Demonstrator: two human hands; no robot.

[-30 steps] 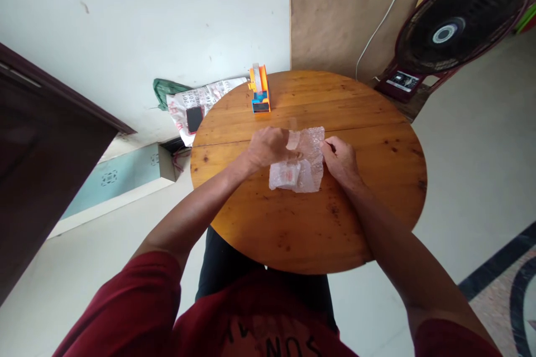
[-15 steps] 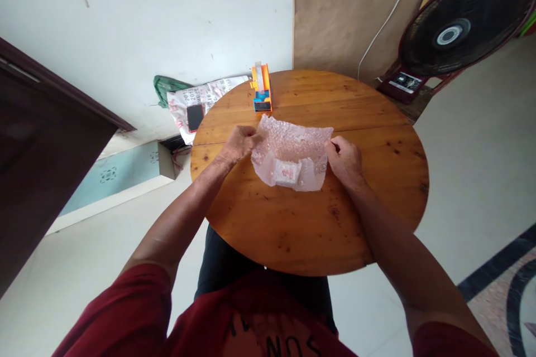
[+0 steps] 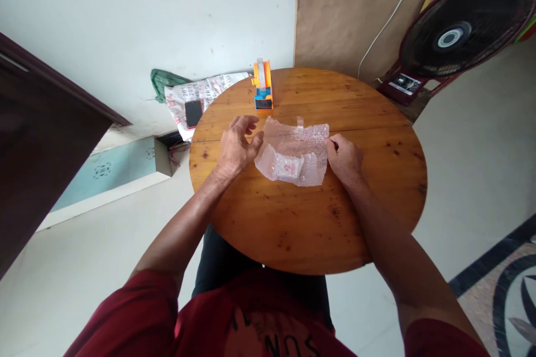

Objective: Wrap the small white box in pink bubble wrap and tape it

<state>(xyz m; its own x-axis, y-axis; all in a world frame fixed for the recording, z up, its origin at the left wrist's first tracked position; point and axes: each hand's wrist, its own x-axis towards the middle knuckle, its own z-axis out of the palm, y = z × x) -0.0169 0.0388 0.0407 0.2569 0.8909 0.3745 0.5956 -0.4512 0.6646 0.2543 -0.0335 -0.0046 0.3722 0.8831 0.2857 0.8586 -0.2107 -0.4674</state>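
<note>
A sheet of pinkish bubble wrap (image 3: 293,138) lies spread on the round wooden table, its near edge folded up around a small whitish packet (image 3: 288,167) with red marks. At the sheet's right edge, my right hand (image 3: 344,159) pinches the wrap between thumb and fingers. My left hand (image 3: 239,145) is beside the left edge with its fingers apart and nothing in them; whether the thumb touches the wrap I cannot tell. A short piece of clear tape (image 3: 300,122) shows at the sheet's far edge.
An orange and blue tape dispenser (image 3: 263,85) stands at the far side of the wooden table (image 3: 293,234). Left of the table, a dark phone (image 3: 193,114) lies on a white printed sack (image 3: 178,101). A large fan (image 3: 452,39) stands at the right.
My left hand has let go of the wrap's left edge and opened. The wrap's far part has sunk lower, and the tape piece now shows. My right hand keeps its pinch.
</note>
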